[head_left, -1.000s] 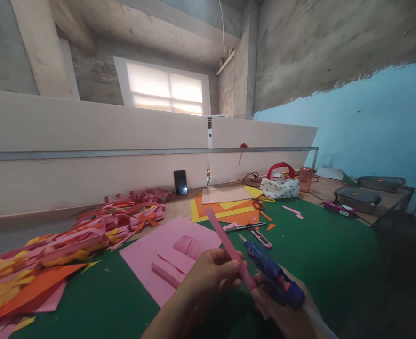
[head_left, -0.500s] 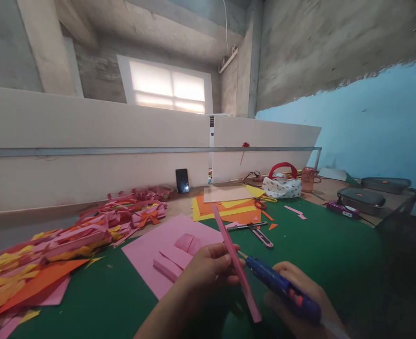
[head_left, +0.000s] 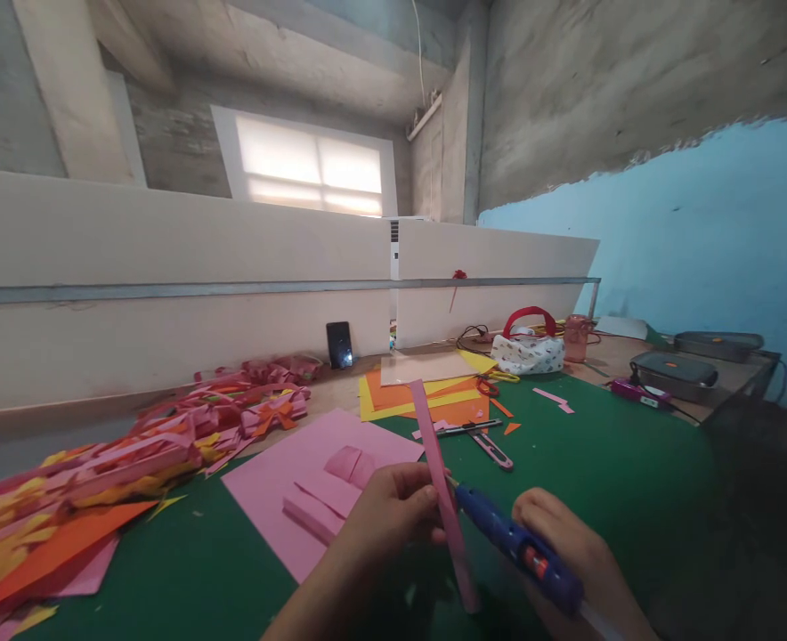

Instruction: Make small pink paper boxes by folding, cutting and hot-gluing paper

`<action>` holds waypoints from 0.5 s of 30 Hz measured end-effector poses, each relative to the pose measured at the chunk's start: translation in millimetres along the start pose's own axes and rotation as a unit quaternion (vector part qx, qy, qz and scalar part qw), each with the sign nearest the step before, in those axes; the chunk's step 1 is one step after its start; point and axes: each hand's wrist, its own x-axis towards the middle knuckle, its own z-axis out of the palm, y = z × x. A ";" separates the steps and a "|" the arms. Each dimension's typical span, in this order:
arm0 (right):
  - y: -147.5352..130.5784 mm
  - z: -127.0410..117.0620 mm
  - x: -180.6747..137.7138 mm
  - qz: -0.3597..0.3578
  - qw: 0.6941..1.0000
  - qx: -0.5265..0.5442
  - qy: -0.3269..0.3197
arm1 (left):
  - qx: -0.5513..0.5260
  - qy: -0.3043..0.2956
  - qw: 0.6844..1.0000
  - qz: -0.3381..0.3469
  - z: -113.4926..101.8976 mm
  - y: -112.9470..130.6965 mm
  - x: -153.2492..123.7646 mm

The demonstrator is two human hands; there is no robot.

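My left hand (head_left: 397, 507) pinches a long, narrow pink paper strip (head_left: 443, 507) between thumb and fingers, tilted over the green mat. In my right hand (head_left: 567, 543) is a blue hot glue gun (head_left: 517, 543), its fingers wrapped round the handle. The gun's nozzle points up and left and meets the strip's right side near my left fingertips; the strip partly hides the tip. Behind my left hand, folded pink paper pieces (head_left: 317, 507) lie on a pink sheet (head_left: 260, 481).
Paper flowers and strips (head_left: 186, 436) are heaped at the left. Orange and yellow sheets (head_left: 393, 405), scissors (head_left: 487, 386) and box cutters (head_left: 493, 450) lie ahead. Farther back are a phone (head_left: 339, 344), a patterned bag (head_left: 527, 353), a pink bottle (head_left: 575, 338) and dark containers (head_left: 674, 374).
The pink strip has turned more upright, its lower end shifting left. The glue gun has moved slightly left and down, staying against the strip. The camera view has shifted slightly.
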 end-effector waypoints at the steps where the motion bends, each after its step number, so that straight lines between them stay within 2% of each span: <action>1: -0.4 -0.4 1.2 0.003 1.000 -0.001 -0.005 | 0.007 -0.009 1.000 0.003 -0.6 -0.2 0.0; 11: -7.4 -12.1 24.7 0.002 0.999 -0.031 -0.012 | 0.011 -0.031 0.999 0.019 -2.2 2.2 -2.6; 15: -6.3 -18.1 35.5 0.010 0.999 -0.029 -0.044 | 0.002 -0.044 0.999 0.019 -2.6 3.8 -3.6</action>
